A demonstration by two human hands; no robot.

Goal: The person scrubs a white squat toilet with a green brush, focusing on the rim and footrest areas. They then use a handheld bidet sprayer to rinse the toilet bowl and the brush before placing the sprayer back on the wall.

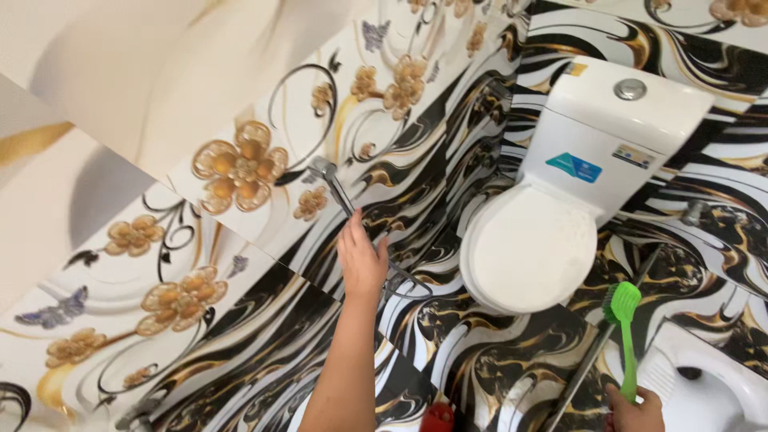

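My left hand (362,258) reaches up against the patterned wall tiles, its fingertips at the lower end of a metal spray handle (330,180) mounted there. The sprayer's hose (408,284) loops just beside the hand. The back of the hand hides whether the fingers close around the handle. My right hand (636,410) sits at the bottom right edge, gripping the handle of a green brush (622,308) whose bristle head points up toward the toilet.
A white toilet with its lid (528,250) closed and its cistern (616,136) stands right of the sprayer. A white floor fixture (708,384) lies at the bottom right, a thin metal pipe (596,352) beside the brush, a red object (438,418) at the bottom edge.
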